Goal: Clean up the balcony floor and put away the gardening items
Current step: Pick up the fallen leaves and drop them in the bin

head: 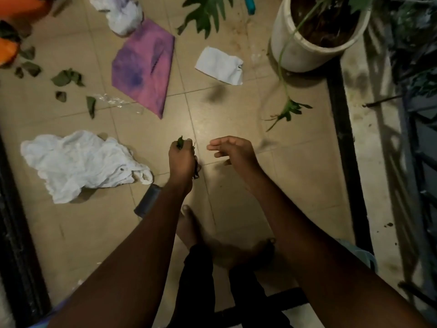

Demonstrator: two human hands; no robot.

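Note:
My left hand [182, 159] grips a bunch of green leaves [181, 142] that stick out above and below the fist, over the middle of the tiled floor [236, 197]. My right hand [233, 150] hovers just to its right with fingers loosely spread and nothing in it. More fallen leaves [67, 78] lie scattered at the far left. A crumpled white cloth [80, 162] lies left of my left hand. A purple cloth [144, 67] lies spread further back. A white paper piece [221, 66] lies near the pot.
A white plant pot [302, 50] with soil stands at the back right; one drooping stem ends in a leaf [289, 110] on the floor. A white plastic bag [123, 15], clear plastic wrap [118, 101] and orange pots [9, 53] lie behind. Black railing [343, 138] runs along the right.

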